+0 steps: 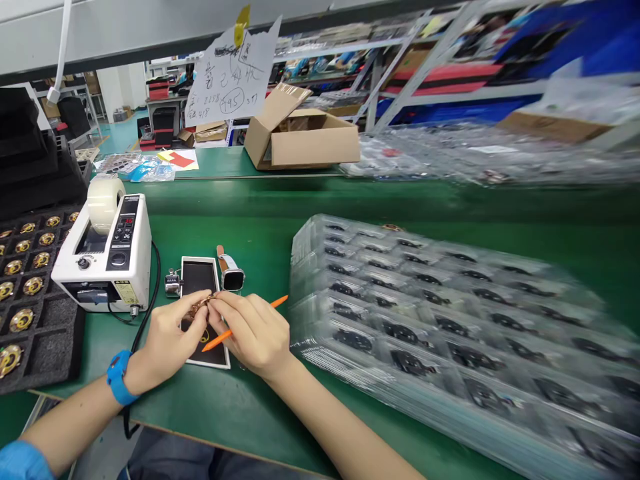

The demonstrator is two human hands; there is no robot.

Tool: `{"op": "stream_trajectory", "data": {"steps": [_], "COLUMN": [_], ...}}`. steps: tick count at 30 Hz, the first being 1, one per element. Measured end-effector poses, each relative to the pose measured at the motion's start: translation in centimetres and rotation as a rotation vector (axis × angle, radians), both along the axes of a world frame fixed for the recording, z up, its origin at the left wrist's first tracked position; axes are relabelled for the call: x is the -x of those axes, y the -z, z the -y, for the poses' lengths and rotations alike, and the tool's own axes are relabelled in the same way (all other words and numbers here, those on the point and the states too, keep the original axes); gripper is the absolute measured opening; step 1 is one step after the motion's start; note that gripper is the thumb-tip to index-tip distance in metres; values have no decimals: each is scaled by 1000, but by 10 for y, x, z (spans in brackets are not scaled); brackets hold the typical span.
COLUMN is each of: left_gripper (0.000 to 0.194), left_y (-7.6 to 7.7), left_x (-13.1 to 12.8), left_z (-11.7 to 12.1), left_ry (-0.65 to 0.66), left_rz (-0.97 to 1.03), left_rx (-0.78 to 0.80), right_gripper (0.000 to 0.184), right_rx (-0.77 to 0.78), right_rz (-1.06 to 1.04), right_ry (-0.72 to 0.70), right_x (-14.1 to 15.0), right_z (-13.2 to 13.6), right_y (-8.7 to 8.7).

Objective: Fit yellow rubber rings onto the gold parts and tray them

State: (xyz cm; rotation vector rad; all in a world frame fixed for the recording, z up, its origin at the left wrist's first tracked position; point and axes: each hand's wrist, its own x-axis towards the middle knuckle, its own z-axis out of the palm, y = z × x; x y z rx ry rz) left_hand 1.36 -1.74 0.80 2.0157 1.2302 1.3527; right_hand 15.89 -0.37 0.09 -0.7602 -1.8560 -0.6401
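My left hand (170,333), with a blue band (119,378) at the wrist, is closed on a small gold-coloured metal part (197,307). Fingers hide most of that part, so its exact kind cannot be made out. My right hand (255,327) pinches at the same part with its fingertips and also keeps a thin orange pointed stick (217,339) across the palm. Both hands are over a shallow white-rimmed box with a dark inside (200,270). Just beyond them lie a watch with a square face (233,279) and a small metal tally counter (173,283).
A white tape dispenser (135,247) and a black foam tray (55,347) of round gold pieces stand left. Stacked clear plastic trays (305,267) with black parts fill the right, blurred. An open cardboard box (315,147) and a handwritten paper (230,73) are behind.
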Motion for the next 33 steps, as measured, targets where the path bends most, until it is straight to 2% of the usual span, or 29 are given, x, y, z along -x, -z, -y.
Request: {"op": "stream_trajectory", "data": {"steps": [11, 14, 17, 20, 23, 25, 28, 30, 33], "left_gripper": [22, 21, 12, 10, 12, 10, 8, 8, 9], "left_y": [-4, -7, -10, -12, -13, -14, -16, -17, -16], "left_x": [-2, -2, -2, 0, 1, 2, 2, 3, 4], "left_z": [0, -2, -6, -13, -18, -21, -22, -23, -24], "left_ry": [17, 50, 70, 93, 107, 105, 125, 162, 203], "left_rz": [68, 124, 232, 383, 507, 556, 569, 564, 556], "left_rx": [96, 204, 378, 560, 690, 746, 824, 865, 874], "right_gripper": [11, 10, 10, 10, 10, 14, 9, 9, 15], "right_rx": [32, 82, 169, 291, 479, 620, 809, 932, 1112], "right_rz": [-69, -80, -99, -155, -245, -326, -441, -431, -329], "right_ry": [27, 21, -17, -47, -85, -139, -222, -291, -469], "right_x": [4, 4, 5, 7, 6, 2, -7, -12, -18], "right_z": [2, 1, 0, -1, -2, -3, -8, -12, -17], "right_y": [1, 2, 2, 2, 0, -2, -6, -8, -10]}}
